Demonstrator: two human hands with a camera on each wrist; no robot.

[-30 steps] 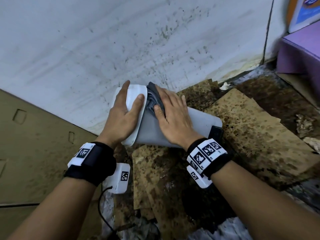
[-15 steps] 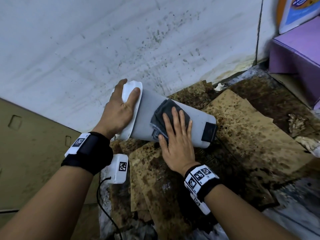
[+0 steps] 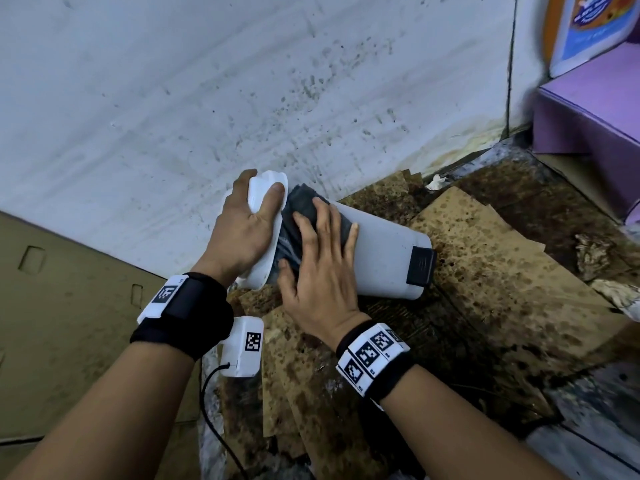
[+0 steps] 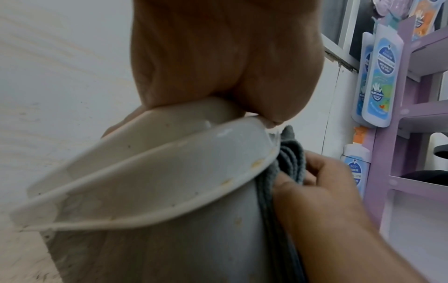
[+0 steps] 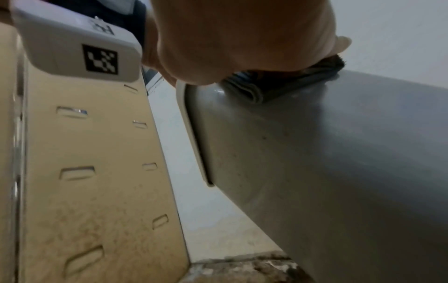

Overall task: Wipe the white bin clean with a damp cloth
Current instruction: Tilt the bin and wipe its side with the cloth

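Right hand (image 3: 320, 271) fingers (image 3: 325, 223) spread flat, pressing the folded grey cloth (image 3: 304, 206) onto the bin (image 3: 384, 251) just beside its rim. Left hand (image 3: 242, 230) thumb and fingers clamp that rim. Bin lies on its side on stained cardboard (image 3: 485, 271), against the spattered wall (image 3: 242, 98); purple shelf (image 3: 588, 109) right of bin.

Bin (image 3: 384, 251) is laid on its side on cardboard sheets (image 3: 485, 271), rim at 10 o'clock, base at 4. Cloth (image 3: 304, 209) is pressed on top beside rim. Wall (image 3: 242, 98) at 12, shelf unit (image 3: 588, 109) at 2.
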